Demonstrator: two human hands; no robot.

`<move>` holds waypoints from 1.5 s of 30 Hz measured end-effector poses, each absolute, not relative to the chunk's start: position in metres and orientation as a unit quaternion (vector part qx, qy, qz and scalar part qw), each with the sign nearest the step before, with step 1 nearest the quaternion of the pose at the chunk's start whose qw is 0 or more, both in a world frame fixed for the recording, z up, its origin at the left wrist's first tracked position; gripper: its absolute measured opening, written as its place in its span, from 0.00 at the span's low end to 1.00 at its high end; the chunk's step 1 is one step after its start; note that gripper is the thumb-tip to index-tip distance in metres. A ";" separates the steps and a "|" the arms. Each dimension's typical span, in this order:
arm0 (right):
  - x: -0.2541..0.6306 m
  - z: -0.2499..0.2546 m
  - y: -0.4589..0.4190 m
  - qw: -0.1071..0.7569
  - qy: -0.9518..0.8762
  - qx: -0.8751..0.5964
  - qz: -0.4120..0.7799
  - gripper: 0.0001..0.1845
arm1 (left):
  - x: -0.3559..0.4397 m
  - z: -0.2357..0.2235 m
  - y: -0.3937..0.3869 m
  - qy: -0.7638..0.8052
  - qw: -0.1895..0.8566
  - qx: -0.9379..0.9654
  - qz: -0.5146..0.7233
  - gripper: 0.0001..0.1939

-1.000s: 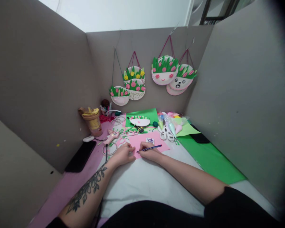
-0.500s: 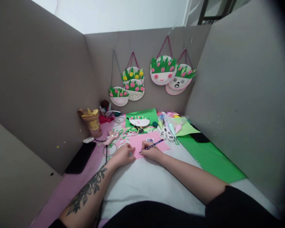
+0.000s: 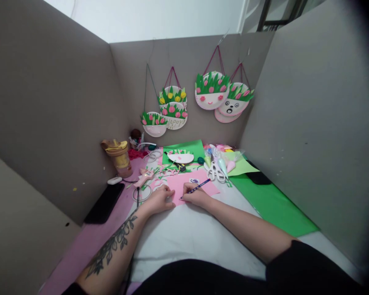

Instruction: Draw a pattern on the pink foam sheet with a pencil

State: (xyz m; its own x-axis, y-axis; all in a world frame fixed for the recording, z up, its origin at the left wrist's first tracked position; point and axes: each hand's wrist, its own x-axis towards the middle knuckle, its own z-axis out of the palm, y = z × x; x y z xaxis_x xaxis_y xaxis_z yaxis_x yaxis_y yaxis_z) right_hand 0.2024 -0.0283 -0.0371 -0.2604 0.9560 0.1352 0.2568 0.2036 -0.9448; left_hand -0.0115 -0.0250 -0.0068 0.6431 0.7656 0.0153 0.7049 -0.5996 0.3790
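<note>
A pink paper sheet [image 3: 184, 183] lies on the white desk in front of me. My right hand [image 3: 194, 198] is closed around a blue pencil [image 3: 200, 186], its tip touching the near edge of the pink sheet. My left hand [image 3: 160, 200] rests on the sheet's left part with curled fingers, pressing it down. A small white card with a blue character [image 3: 194, 180] lies on the pink paper just beyond my right hand.
White scissors [image 3: 215, 171], a green sheet [image 3: 270, 205], a black phone [image 3: 104, 202], a lidded cup [image 3: 120, 157], a pink glue gun [image 3: 144, 177] and paper scraps surround the work. Paper-plate crafts [image 3: 211, 92] hang on the grey partition walls enclosing the desk.
The pencil has tilted more upright and my right hand has shifted slightly along the paper edge. My left hand stays in place.
</note>
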 end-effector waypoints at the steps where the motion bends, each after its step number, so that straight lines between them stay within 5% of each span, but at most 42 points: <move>1: 0.202 -0.037 -0.028 0.402 -0.670 -0.454 0.429 0.08 | -0.012 -0.006 -0.025 0.412 0.175 0.890 0.089 0.25; 10: 0.206 -0.024 -0.034 0.436 -0.626 -0.428 0.485 0.06 | -0.010 -0.007 -0.024 0.418 0.172 0.886 0.099 0.19; 14: 0.224 -0.016 -0.027 0.443 -0.690 -0.483 0.308 0.10 | -0.009 -0.008 -0.025 0.418 0.163 0.887 0.110 0.18; 18: 0.246 -0.020 -0.021 0.294 -0.763 -0.557 0.145 0.10 | -0.008 -0.011 -0.024 0.428 0.162 0.882 0.116 0.19; 45: 0.216 -0.028 -0.041 0.305 -0.854 -0.405 0.121 0.12 | 0.003 -0.005 -0.025 0.481 0.160 0.852 0.133 0.14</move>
